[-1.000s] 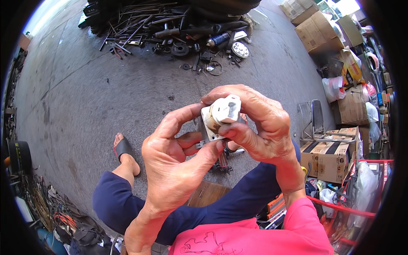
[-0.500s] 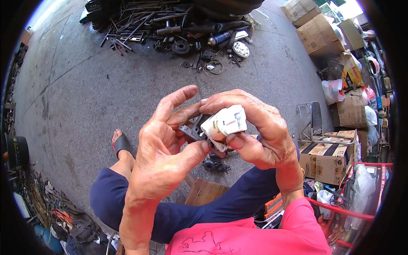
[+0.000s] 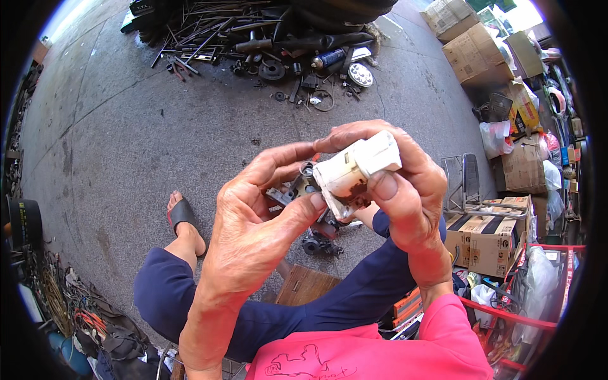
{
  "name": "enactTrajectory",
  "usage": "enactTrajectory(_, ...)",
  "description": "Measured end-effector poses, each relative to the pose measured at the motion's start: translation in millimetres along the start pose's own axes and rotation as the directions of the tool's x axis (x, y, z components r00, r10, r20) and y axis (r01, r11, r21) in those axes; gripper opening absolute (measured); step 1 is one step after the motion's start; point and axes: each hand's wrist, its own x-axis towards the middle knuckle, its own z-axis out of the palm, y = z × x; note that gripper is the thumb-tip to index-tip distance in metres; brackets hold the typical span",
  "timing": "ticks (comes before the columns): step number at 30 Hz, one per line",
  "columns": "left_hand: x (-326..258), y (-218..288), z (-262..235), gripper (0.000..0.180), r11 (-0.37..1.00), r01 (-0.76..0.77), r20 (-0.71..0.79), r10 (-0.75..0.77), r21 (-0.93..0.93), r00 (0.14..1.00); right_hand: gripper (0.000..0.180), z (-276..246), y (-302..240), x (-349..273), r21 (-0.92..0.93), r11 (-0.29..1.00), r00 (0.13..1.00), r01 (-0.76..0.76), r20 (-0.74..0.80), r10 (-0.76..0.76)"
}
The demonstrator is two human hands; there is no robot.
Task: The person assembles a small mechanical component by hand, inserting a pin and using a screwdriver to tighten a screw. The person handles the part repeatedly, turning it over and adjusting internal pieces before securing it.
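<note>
On my feed, the right hand (image 3: 415, 190)'s thumb and fingers pinch a stained white housing (image 3: 348, 174), tilted, high above the floor (image 3: 120, 145). To its left, the left hand (image 3: 250, 212) curls round a dark metal part (image 3: 286, 194), thumb tip at the housing's near edge; I can't tell whether they touch. Nearer lies a wooden board (image 3: 307, 285); far off, a heap of metal scrap (image 3: 212, 31); right, cardboard boxes (image 3: 484, 247).

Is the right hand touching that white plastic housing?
Touching: the head view shows the right hand gripping the white plastic housing, thumb pressing it.
</note>
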Motion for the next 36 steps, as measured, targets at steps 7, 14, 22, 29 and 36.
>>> enactTrajectory(7,-1.2,-1.6,-6.6,0.022,0.991,0.092,-0.031,-0.089,0.101,0.996,0.039,-17.4,4.0,8.4,0.712,0.7,0.996,-0.047,-0.016,0.083)
enactTrajectory(14,-1.0,-11.0,-5.2,0.023,0.969,-0.069,-0.048,0.083,0.238,0.995,0.028,6.8,22.5,2.8,-0.215,0.956,0.978,0.201,0.09,-0.186)
enactTrajectory(22,-1.3,-20.3,-5.3,0.033,0.896,-0.194,-0.022,0.22,0.399,0.975,0.018,10.4,18.4,-0.7,-0.448,0.862,0.97,0.236,0.058,-0.235)
enactTrajectory(29,-6.7,-8.6,-1.4,0.04,0.891,-0.177,-0.034,0.21,0.418,0.977,0.02,11.1,21.7,-1.8,-0.561,0.734,0.912,0.384,0.104,-0.398)
enactTrajectory(36,-8.6,-16.9,-0.6,0.043,0.63,-0.358,0.007,0.488,0.689,0.873,0.029,18.7,29.7,-1.6,-0.572,0.601,0.795,0.558,0.161,-0.584)
